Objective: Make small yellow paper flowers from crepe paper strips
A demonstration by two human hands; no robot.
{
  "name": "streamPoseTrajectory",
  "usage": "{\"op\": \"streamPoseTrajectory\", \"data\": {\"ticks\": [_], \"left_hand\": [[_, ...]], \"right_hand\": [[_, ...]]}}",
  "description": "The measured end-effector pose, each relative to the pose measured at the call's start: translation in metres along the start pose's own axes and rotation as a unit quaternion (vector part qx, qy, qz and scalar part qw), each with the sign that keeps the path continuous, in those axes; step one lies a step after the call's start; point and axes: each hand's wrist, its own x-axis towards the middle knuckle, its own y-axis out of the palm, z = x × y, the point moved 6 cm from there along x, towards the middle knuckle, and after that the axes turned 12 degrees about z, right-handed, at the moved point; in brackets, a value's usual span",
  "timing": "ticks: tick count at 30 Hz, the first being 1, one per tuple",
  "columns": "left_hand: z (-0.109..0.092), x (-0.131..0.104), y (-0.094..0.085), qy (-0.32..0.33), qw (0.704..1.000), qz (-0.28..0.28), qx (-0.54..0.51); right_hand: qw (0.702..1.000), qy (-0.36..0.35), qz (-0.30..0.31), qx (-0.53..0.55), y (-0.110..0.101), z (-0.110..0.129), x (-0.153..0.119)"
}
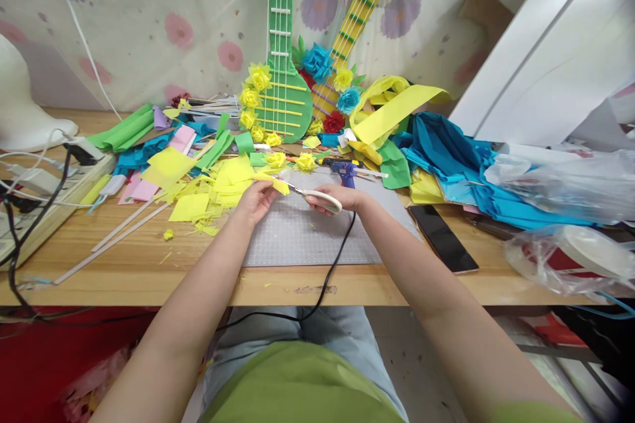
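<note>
My left hand [258, 201] pinches a piece of yellow paper [280, 185] above the grey cutting mat [307, 248]. In my right hand [340, 197] are scissors with pale handles [325, 201], their blades pointing left at the yellow paper. Yellow paper squares [228, 182] and scraps lie left of my left hand. Just behind the hands are two yellow paper flowers [304, 162] and a blue glue gun [346, 172], partly behind my right hand.
Upright at the back stand a green paper guitar [285, 102] and a yellow one [360, 10]. Blue crepe paper [446, 145], a phone [443, 238] and a bagged roll [590, 251] lie right. A power strip [59, 205] is left; a black cable [340, 251] crosses the mat.
</note>
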Motion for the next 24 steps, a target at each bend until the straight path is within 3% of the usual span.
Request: {"op": "streamPoseTrajectory", "data": {"ticks": [3,6,9,12,18,21,24], "left_hand": [[0.0,0.0,-0.003,0.0,1.0,-0.011,-0.019],[-0.003,0.001,-0.005,0.004,0.999,-0.006,-0.033],[-0.01,0.002,-0.01,0.027,0.998,-0.027,-0.044],[-0.018,0.002,-0.014,0.063,0.996,-0.041,-0.046],[-0.019,0.001,-0.011,0.077,0.996,-0.031,0.039],[-0.015,0.002,-0.006,0.081,0.99,-0.003,0.117],[-0.011,0.002,-0.003,0.083,0.982,0.009,0.171]], "right_hand": [[0.999,-0.005,-0.027,-0.021,-0.003,0.004,-0.003],[0.986,0.048,-0.112,-0.117,-0.014,0.001,-0.009],[0.923,0.14,-0.202,-0.296,-0.023,-0.004,-0.017],[0.865,0.171,-0.23,-0.412,-0.018,-0.003,-0.017],[0.817,0.203,-0.285,-0.458,-0.007,0.019,-0.016],[0.813,0.136,-0.364,-0.433,-0.012,0.041,-0.014],[0.846,0.025,-0.352,-0.399,-0.014,0.053,0.002]]}}
